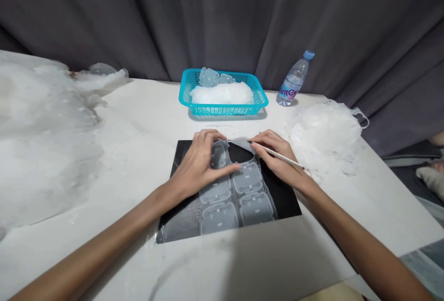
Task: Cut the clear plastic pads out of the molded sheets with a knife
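A translucent plastic sheet (248, 178) with rows of rounded, square-cornered shapes lies on a black board (286, 199). One shape is gone from its top row, and black shows through the hole. My left hand (199, 164) presses on the sheet's left side, thumb stretched out and fingers spread toward the upper edge. In my right hand (277, 155), closed at the hole's right edge, is a thin white pen-like tool (284, 158); its tip is too small to make out. A pale flap of film (240, 143) stands by those fingertips.
Behind the board stands a turquoise basket (224, 109) holding white film and cut translucent pieces (208, 77). A water bottle (292, 81) is right of it. Crumpled clear film (45, 148) covers the table's left; a film heap (324, 130) lies right. A dark curtain (222, 19) hangs behind.
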Demonstrator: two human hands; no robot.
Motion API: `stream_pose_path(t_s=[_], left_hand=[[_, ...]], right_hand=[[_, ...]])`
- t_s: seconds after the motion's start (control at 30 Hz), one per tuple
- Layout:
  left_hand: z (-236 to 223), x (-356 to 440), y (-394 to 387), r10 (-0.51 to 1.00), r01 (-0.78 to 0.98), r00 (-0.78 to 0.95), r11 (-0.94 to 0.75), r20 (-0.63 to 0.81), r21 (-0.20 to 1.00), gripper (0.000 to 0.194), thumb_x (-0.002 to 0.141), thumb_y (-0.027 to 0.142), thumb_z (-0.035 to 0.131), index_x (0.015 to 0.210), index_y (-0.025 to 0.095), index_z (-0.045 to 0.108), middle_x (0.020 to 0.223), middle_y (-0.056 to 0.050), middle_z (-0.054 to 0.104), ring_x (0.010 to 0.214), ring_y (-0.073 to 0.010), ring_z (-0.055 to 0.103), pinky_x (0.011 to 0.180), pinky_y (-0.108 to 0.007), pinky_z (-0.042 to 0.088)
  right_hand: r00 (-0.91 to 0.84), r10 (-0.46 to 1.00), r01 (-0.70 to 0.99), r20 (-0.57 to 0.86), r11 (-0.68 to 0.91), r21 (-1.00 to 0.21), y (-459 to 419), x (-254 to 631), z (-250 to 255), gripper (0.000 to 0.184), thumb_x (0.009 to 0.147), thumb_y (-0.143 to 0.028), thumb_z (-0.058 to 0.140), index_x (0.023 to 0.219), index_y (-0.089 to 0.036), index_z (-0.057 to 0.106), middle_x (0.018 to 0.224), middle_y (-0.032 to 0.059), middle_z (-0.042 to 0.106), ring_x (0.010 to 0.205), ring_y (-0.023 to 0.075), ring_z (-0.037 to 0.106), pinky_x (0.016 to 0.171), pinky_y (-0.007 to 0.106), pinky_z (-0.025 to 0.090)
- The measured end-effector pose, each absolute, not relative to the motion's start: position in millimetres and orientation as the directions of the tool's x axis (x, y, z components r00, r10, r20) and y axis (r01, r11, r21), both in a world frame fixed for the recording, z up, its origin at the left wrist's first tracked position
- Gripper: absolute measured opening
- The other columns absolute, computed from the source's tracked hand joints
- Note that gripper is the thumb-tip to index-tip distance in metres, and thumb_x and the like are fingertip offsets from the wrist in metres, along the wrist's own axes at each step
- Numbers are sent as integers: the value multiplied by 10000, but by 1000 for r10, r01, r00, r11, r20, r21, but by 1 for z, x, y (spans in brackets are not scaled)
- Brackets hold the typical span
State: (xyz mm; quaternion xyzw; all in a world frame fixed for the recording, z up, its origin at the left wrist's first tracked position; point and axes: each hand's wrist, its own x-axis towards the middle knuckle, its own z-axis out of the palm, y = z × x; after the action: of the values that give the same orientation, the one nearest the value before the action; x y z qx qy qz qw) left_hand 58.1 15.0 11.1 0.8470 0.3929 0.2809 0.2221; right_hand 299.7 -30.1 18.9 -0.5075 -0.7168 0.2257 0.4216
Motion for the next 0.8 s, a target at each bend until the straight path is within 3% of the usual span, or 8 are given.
stream_pose_path(t_s=[0.07,0.13,0.23,0.33,0.4,0.5,0.63,0.8], left_hand=[[22,63,13,888,540,446,-365,111,759,647,951,751,435,1038,163,689,1021,-129,744,979,-293,684,970,-482,523],[30,70,13,866,458,458,-35,-202,888,735,965,772,327,895,148,710,782,-101,745,712,-245,687,775,-433,571],[31,79,18,756,262,505,326,-417,908,643,769,757,699,867,122,725,780,-115,773,731,-254,738,712,-369,594],[28,81,19,762,170,496,385,-417,907,536,669,615,868,864,134,733,892,-101,793,931,-252,767,908,-337,592],[26,79,16,765,109,484,428,-424,897,453,720,550,864,884,148,735,913,-79,792,992,-243,766,992,-342,573],[26,78,9,763,-58,462,534,-452,843,324,742,417,885,816,147,721,850,-64,777,1005,-249,766,1039,-368,565],[28,84,6,783,-136,419,556,-461,820,286,719,342,903,788,135,718,842,-51,770,932,-213,764,1014,-358,586],[25,88,7,788,-125,420,542,-450,831,334,684,303,941,871,119,734,879,-44,779,856,-168,753,919,-306,619]], right_hand=[[-126,922,488,366,378,-787,-36,291,19,144,996,-239,630,1061,-229,758,1009,45,684,958,177,668,881,329,521],[-164,920,427,356,392,-815,-42,281,22,161,995,-241,629,1092,-230,756,1053,57,691,987,180,670,883,330,529],[-236,915,336,329,394,-856,-48,278,30,203,997,-271,626,1170,-248,731,1163,70,682,1017,188,671,849,328,548],[-166,920,365,355,392,-845,-48,295,38,203,1035,-322,563,1031,-245,751,1090,61,697,1031,208,649,934,380,518],[-83,920,457,382,376,-806,-45,310,38,423,1093,-348,396,877,-238,742,1043,72,698,1075,236,607,1017,441,457],[-45,954,572,298,269,-775,-44,316,28,354,1090,-358,377,1024,-243,705,1087,87,679,1125,276,563,1037,488,425],[-128,988,519,92,146,-842,-47,294,19,210,1049,-321,482,1009,-224,665,1042,72,666,1058,254,610,956,419,454],[-88,996,347,26,55,-936,-44,285,21,161,967,-335,625,897,-205,690,919,30,686,887,198,620,804,322,441]])
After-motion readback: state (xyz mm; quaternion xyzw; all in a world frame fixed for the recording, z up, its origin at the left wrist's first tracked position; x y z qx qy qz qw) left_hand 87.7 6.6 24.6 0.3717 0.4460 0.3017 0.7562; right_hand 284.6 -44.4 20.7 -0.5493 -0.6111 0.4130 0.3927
